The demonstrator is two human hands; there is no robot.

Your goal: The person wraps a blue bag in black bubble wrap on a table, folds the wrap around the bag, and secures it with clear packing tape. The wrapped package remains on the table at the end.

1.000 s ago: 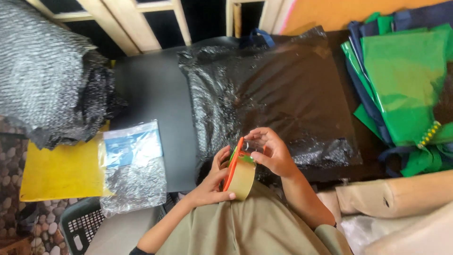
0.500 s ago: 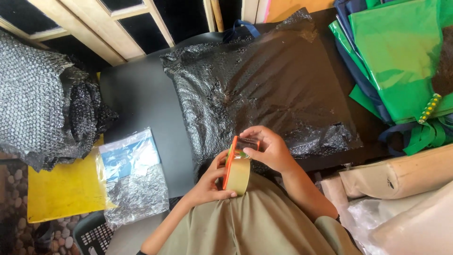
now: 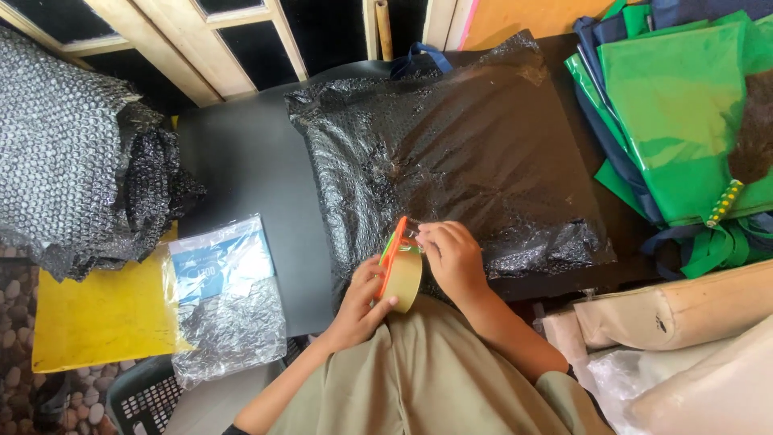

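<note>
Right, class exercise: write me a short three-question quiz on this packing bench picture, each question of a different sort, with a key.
1. True or false: the left hand holds the roll of tape in its orange dispenger.
2. Multiple choice: the right hand is A) flat on the green bags, B) pinching at the top of the tape roll, C) lifting the yellow sheet.
3. Fill in: the big parcel on the dark table is wrapped in black ____ wrap.

Key: 1 true; 2 B; 3 bubble.
</note>
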